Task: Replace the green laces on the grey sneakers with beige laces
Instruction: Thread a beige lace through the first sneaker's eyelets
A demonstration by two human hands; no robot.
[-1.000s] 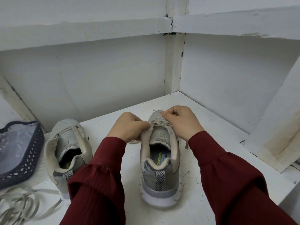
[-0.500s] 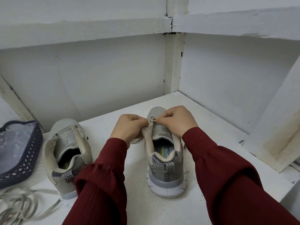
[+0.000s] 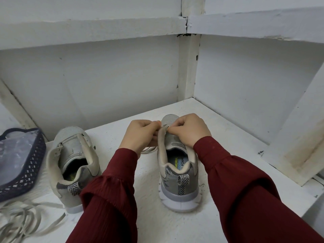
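Two grey sneakers stand heel-toward-me on the white shelf point(image 3: 149, 216). Both hands work at the top of the right sneaker point(image 3: 178, 172), over its tongue. My left hand point(image 3: 142, 135) pinches a beige lace point(image 3: 149, 150) at the shoe's left edge; a loop of it trails under that hand. At the eyelets, my right hand point(image 3: 189, 131) pinches the lace with curled fingers. The left sneaker point(image 3: 71, 163) stands apart, with no lace visible. A loose pile of beige laces point(image 3: 22, 220) lies at the near left. No green lace shows.
A dark blue perforated basket point(image 3: 26, 174) holding clear plastic sits at the far left. White walls close the corner behind and to the right. A white board point(image 3: 298, 137) leans on the right side of the shelf.
The right sneaker has slid away from me toward the corner, and both hands moved with it, staying on the lace at the eyelets.
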